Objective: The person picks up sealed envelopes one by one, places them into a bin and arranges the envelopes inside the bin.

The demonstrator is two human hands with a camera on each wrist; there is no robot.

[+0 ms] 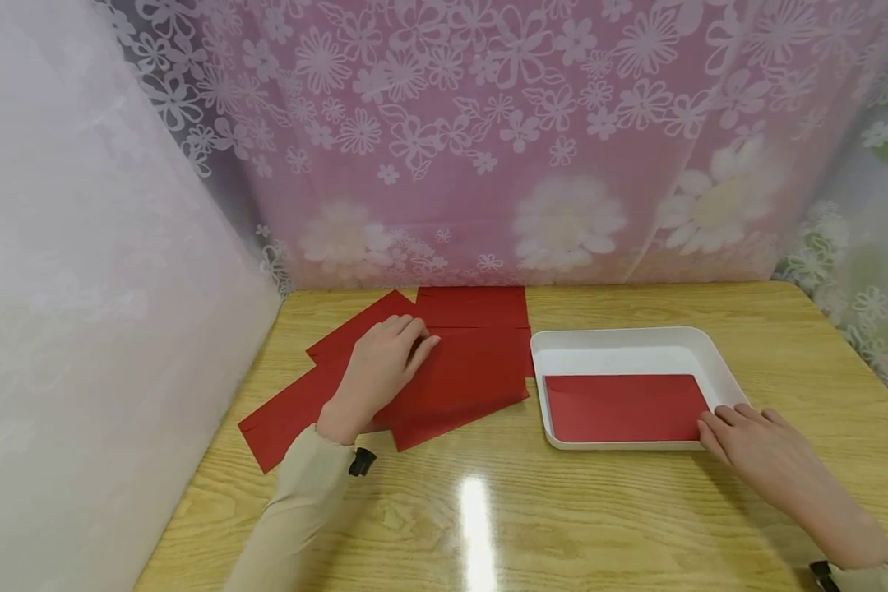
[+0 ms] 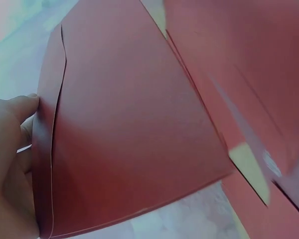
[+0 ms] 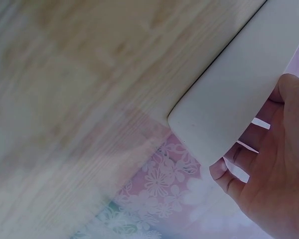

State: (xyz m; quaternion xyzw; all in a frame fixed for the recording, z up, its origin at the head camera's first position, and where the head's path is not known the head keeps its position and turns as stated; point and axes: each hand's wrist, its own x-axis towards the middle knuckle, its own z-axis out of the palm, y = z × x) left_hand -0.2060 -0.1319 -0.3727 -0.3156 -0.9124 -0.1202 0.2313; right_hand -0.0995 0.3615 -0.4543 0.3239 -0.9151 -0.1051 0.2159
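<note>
My left hand (image 1: 381, 362) is over several overlapping red envelopes on the left of the table. It pinches one red envelope (image 2: 134, 114) by its flap end, and that envelope is tilted up in the left wrist view. At the right, a white tray (image 1: 622, 339) holds a red envelope (image 1: 622, 409) lying flat against its front side. My right hand (image 1: 765, 452) grips the tray's front right corner, its fingers curled over the rim; their tips are partly hidden behind the tray wall (image 3: 229, 94) in the right wrist view.
The wood-grain table (image 1: 562, 518) carries everything. A pink flowered curtain (image 1: 451, 164) hangs along its back edge, and a pale sheet (image 1: 104, 288) borders the left side. Another red envelope (image 1: 474, 306) lies near the back edge.
</note>
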